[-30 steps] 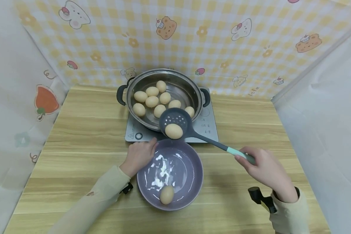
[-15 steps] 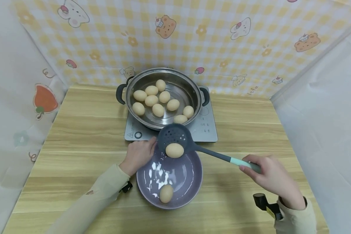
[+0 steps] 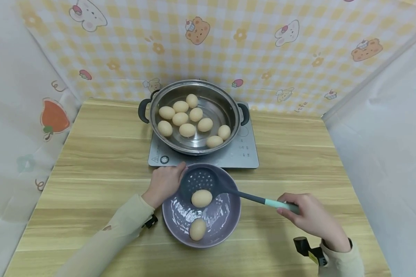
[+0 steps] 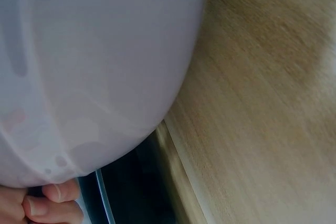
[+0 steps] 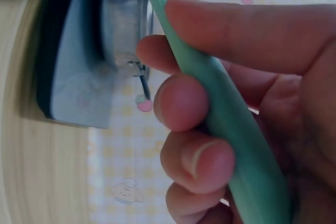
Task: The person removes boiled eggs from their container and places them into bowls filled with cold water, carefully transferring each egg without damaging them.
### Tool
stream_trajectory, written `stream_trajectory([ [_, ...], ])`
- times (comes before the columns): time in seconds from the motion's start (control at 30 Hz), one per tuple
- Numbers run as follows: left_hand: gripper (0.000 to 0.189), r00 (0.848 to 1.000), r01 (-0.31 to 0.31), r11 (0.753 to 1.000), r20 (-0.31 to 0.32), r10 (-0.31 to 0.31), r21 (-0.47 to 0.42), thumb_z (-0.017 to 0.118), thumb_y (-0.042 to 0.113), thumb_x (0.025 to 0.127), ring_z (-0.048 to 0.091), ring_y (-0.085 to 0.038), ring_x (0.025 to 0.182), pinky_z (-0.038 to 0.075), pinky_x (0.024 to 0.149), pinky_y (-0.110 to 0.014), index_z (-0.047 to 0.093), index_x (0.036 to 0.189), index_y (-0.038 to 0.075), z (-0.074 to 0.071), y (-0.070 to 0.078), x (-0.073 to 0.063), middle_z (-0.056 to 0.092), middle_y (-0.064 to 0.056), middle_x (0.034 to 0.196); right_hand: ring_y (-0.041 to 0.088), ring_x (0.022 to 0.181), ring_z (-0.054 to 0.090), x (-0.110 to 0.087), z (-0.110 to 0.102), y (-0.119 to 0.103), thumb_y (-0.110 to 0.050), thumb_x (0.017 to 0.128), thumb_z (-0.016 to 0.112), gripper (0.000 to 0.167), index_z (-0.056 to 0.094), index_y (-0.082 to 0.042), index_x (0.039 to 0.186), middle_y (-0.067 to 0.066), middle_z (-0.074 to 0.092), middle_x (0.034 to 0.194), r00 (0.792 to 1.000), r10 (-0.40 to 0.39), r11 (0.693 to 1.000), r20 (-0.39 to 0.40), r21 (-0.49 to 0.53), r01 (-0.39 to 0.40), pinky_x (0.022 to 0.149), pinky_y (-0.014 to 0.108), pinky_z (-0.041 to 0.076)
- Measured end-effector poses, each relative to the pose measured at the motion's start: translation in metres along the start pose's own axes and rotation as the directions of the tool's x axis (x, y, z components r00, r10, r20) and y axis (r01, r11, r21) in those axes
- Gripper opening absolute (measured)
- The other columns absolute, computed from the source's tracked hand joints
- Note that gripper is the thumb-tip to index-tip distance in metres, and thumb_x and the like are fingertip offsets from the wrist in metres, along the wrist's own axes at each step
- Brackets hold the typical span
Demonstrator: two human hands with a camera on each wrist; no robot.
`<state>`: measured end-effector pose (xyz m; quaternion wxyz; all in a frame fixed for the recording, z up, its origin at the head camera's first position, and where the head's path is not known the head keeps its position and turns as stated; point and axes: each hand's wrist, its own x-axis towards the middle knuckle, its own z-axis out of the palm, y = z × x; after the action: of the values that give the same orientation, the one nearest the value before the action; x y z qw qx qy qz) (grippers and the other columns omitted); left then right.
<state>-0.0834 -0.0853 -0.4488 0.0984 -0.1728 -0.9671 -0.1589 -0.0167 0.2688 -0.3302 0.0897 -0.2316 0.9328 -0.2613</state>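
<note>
My right hand (image 3: pixel 310 215) grips the mint-green handle of a dark grey slotted ladle (image 3: pixel 251 197); the right wrist view shows fingers and thumb wrapped round that handle (image 5: pixel 226 98). The ladle's perforated bowl lies inside a purple bowl (image 3: pixel 228 227), carrying a brown egg (image 3: pixel 202 198). A second egg (image 3: pixel 197 229) rests in the purple bowl's near side. My left hand (image 3: pixel 164 184) holds the purple bowl by its upper left rim, its fingertips (image 4: pixel 58 208) curled under the edge in the left wrist view.
Behind the purple bowl, a steel pot (image 3: pixel 216 102) with black side handles holds several eggs (image 3: pixel 180 119). It stands on a silver induction cooker (image 3: pixel 240 156). A yellow checked cloth (image 3: pixel 222 50) hangs behind the wooden table (image 3: pixel 107 154), with white sheets (image 3: pixel 395 134) at both sides.
My right hand has brought the ladle and its egg from the pot's front edge toward me, down into the purple bowl. My left hand has stayed at the rim.
</note>
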Motion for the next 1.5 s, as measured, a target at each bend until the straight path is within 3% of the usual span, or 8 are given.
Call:
stream_trajectory([
  [0.2,0.021,1.0,-0.015,1.0,0.002,0.015,0.013,0.051,0.026,0.092,0.036,-0.015,0.036,0.025,0.033,-0.028,0.05,0.076,0.013,-0.001,0.0,0.0,0.034,0.003,0.043,-0.006,0.048,0.033,0.0,0.006,0.003,-0.004,0.074,0.071,0.021,0.061,-0.021,0.079,-0.019,0.039,0.058,1.0,-0.005,1.0,0.01,0.026,0.005,0.046,0.019,0.033],
  [0.57,0.023,1.0,0.005,1.0,0.017,-0.006,0.029,0.05,0.027,0.092,0.038,-0.018,0.037,0.025,0.033,-0.03,0.047,0.074,0.013,0.0,0.001,0.0,0.034,0.002,0.042,-0.005,0.053,0.038,-0.002,0.007,0.005,-0.009,0.076,0.071,0.011,0.066,-0.016,0.083,-0.016,0.052,0.067,0.999,-0.026,1.0,0.039,0.012,0.026,0.049,0.02,0.035],
  [1.03,0.023,1.0,-0.003,0.999,0.008,0.002,0.038,0.05,0.027,0.092,0.036,-0.017,0.036,0.024,0.033,-0.029,0.046,0.073,0.013,0.001,0.0,0.001,0.031,0.003,0.042,-0.005,0.057,0.041,-0.001,0.012,0.008,-0.002,0.07,0.073,0.019,0.066,-0.015,0.083,-0.012,0.059,0.073,0.997,-0.082,0.997,-0.001,-0.006,0.082,0.051,0.02,0.038],
  [1.3,0.023,1.0,-0.003,0.999,0.003,0.003,0.037,0.05,0.027,0.092,0.036,-0.017,0.036,0.024,0.033,-0.029,0.047,0.074,0.013,0.001,0.001,0.001,0.03,0.003,0.041,-0.005,0.057,0.043,0.0,0.014,0.007,-0.003,0.07,0.074,0.018,0.067,-0.013,0.083,-0.01,0.06,0.072,0.998,-0.059,0.998,0.008,0.004,0.059,0.051,0.02,0.039],
  [1.5,0.024,1.0,-0.002,0.999,-0.002,0.002,0.037,0.05,0.028,0.092,0.036,-0.017,0.036,0.024,0.033,-0.03,0.046,0.073,0.013,0.002,0.0,0.001,0.03,0.003,0.042,-0.005,0.057,0.042,0.001,0.015,0.006,0.0,0.067,0.075,0.022,0.067,-0.014,0.083,-0.015,0.056,0.071,0.997,-0.07,0.998,-0.029,0.002,0.07,0.05,0.02,0.039],
])
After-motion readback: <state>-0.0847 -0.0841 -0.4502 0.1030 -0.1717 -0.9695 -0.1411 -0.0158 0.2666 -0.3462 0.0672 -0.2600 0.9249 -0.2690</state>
